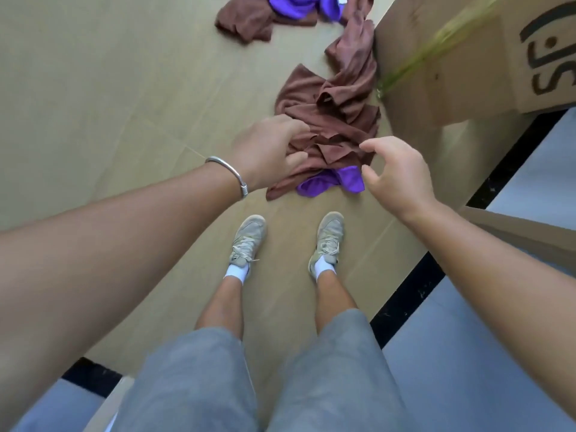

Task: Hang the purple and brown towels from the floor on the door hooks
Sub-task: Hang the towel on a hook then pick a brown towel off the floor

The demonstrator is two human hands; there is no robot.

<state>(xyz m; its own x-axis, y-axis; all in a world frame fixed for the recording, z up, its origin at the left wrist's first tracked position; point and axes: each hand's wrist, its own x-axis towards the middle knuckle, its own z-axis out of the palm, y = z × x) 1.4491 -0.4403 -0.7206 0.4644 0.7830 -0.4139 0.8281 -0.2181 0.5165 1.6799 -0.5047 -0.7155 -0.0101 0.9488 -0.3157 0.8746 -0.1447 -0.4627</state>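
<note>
The person stands on the tan floor [93, 88], bent forward, both bare arms stretched down toward a heap of cloth in front of the shoes [247, 241].

Left hand [265, 151]: fingers curled down into the near edge of the crumpled brown towel [330, 120], with the thumb against a fold; it appears to pinch the cloth. A silver bangle [229, 179] sits on that wrist.

Right hand [396, 173]: fingers spread and loosely bent, holding nothing, poised just beside the right edge of the same heap. Whether the fingertips touch the fabric cannot be told.

Brown towel: lying bunched on the floor, running from just ahead of the feet up along the side of a cardboard box [452, 57], which it touches or nearly touches.

Purple towel [330, 183]: only a small part shows, poking out from under the near end of the brown towel, between the two hands.

Second heap: farther off at the top of the view, another brown cloth [246, 20] lies with a purple cloth [296, 6] on top of it, partly cut off by the frame edge.

Surroundings: the box bears black printed marks and a greenish streak. A black strip [411, 294] borders the tan floor on the right, with a pale grey surface beyond. The person wears grey shorts [280, 385] and white socks.
</note>
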